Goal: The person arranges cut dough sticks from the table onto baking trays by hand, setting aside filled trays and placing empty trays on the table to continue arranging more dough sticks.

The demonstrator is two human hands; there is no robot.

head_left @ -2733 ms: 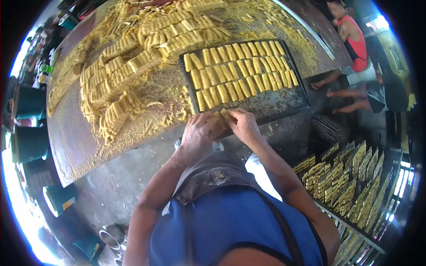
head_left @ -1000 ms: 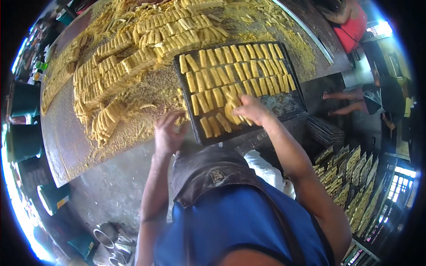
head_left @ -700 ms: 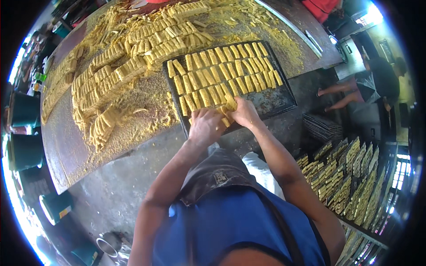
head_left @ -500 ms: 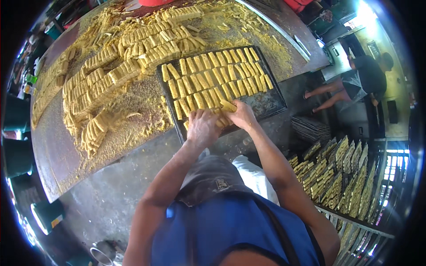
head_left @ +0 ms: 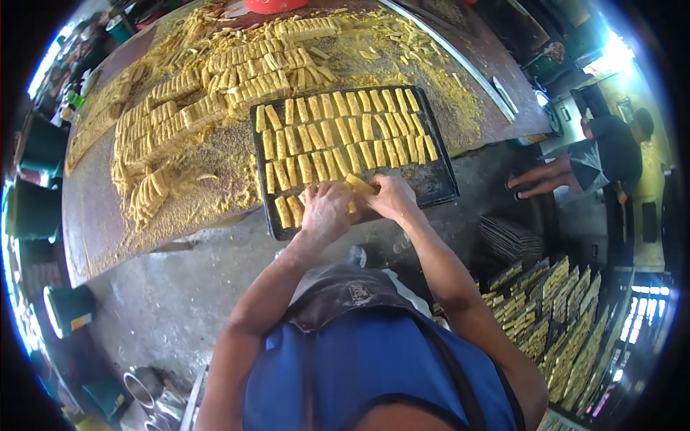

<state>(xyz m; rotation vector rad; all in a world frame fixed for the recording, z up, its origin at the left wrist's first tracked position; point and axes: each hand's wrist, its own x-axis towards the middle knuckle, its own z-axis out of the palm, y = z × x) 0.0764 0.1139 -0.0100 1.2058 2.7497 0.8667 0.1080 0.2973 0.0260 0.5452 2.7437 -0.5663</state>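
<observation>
A dark baking tray point(head_left: 437, 181) holds rows of pale yellow dough sticks point(head_left: 316, 136) laid side by side, with a shorter row starting at its near left. My left hand point(head_left: 327, 210) is over that near row, its fingers bent down and closed. A stick end shows beside its thumb, though the fingertips are partly hidden. To its right, my right hand point(head_left: 392, 197) pinches a dough stick point(head_left: 359, 184) held tilted above the tray, its tip pointing toward my left hand. Whether more sticks lie inside its palm is hidden.
Stacked dough sticks point(head_left: 165, 133) and yellow crumbs cover much of the brown table point(head_left: 90, 230). A red container point(head_left: 275, 6) stands at the far edge. Filled trays point(head_left: 553, 309) sit on a rack at right, near a pile of dark trays point(head_left: 512, 238). Another person point(head_left: 600, 154) stands beyond.
The view has shifted a little. My left hand is farther right along the tray's near row, and more sticks show to its left. My right hand still grips a stick.
</observation>
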